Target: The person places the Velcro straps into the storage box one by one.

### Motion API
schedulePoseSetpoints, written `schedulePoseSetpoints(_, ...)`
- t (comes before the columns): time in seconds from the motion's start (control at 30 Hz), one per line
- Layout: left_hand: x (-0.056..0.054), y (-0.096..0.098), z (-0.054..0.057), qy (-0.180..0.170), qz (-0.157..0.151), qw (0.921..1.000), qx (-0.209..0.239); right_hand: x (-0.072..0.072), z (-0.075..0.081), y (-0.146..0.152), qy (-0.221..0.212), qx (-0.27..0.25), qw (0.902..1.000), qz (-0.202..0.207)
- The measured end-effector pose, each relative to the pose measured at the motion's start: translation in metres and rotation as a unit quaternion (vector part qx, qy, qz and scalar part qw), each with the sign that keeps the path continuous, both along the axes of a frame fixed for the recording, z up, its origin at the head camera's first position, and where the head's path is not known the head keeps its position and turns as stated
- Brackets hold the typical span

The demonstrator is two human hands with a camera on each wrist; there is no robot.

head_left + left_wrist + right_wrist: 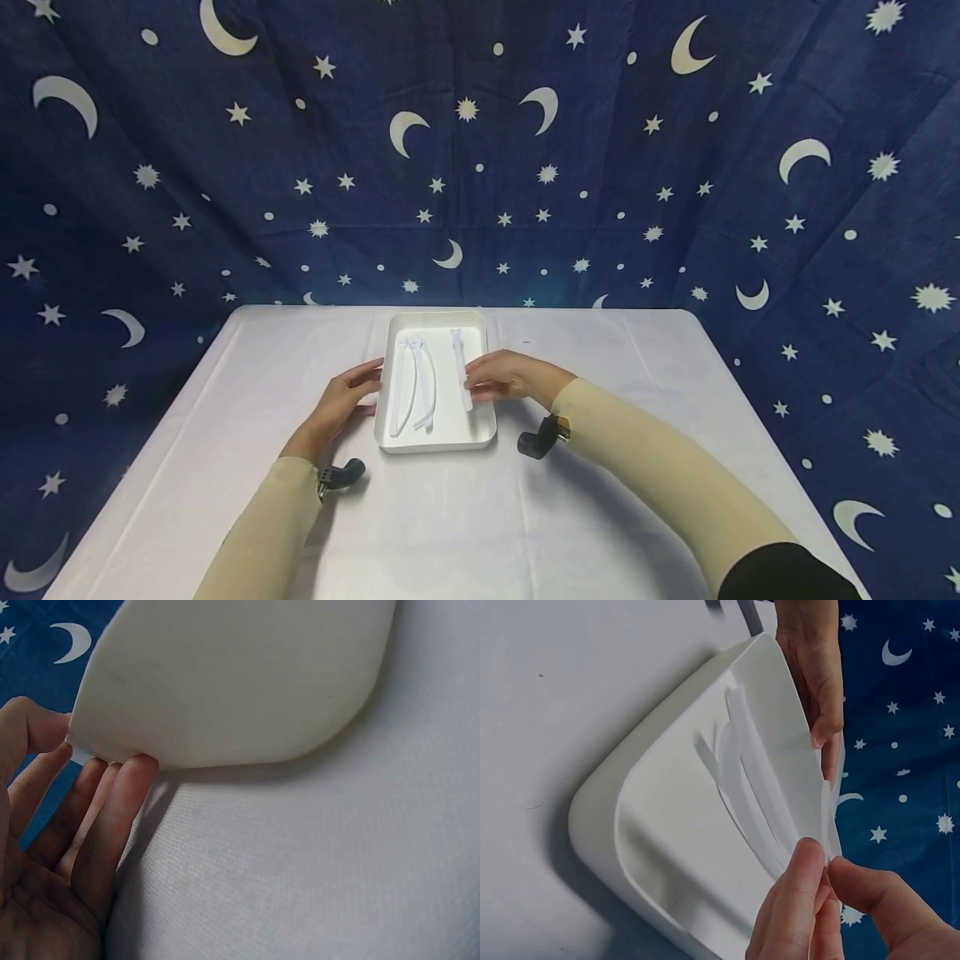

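Note:
My left hand [345,408] holds the left side of a shallow white tray [438,447]; its fingertips meet the tray's edge in the left wrist view. Over the tray's right part, my right hand [506,375] pinches a slim white strip [460,354] between thumb and fingers. That strip has a small wider end at the top. In the tray's left half lie several more white strips [397,392], some straight and some bowed, overlapping one another. The right wrist view shows these strips [757,772] side by side on the tray's floor.
A white cloth [442,517] covers the table. Behind it hangs a dark blue curtain [487,150] with moons and stars. A small black device [538,442] sits on my right wrist, and another [343,475] on my left wrist.

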State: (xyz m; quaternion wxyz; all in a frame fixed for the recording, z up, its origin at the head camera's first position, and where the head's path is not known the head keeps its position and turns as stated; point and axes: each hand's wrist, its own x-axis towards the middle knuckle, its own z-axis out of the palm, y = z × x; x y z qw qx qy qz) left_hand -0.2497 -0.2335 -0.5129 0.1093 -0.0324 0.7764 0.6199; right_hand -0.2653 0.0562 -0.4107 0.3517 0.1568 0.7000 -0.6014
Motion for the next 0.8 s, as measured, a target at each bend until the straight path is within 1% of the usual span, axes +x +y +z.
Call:
schedulePoseSetpoints(0.23, -0.001, 0.0, 0.0, -0.002, 0.002, 1.0, -0.007, -0.003, -0.003, -0.012, 0.0, 0.007, 1.0, -0.002)
schedulePoseSetpoints(0.43, -0.001, 0.001, 0.0, -0.003, 0.001, 0.9999, -0.014, -0.004, -0.012, -0.02, 0.01, 0.007, 0.9999, -0.002)
schedulePoseSetpoints(0.63, -0.002, 0.001, 0.001, -0.007, 0.005, 0.9997, -0.021, -0.006, -0.02, -0.028, 0.021, 0.023, 0.9995, 0.01)
schedulePoseSetpoints(0.8, -0.001, 0.001, 0.002, -0.008, 0.005, 0.9997, -0.021, -0.005, -0.025, -0.033, 0.029, 0.03, 0.9989, 0.02)
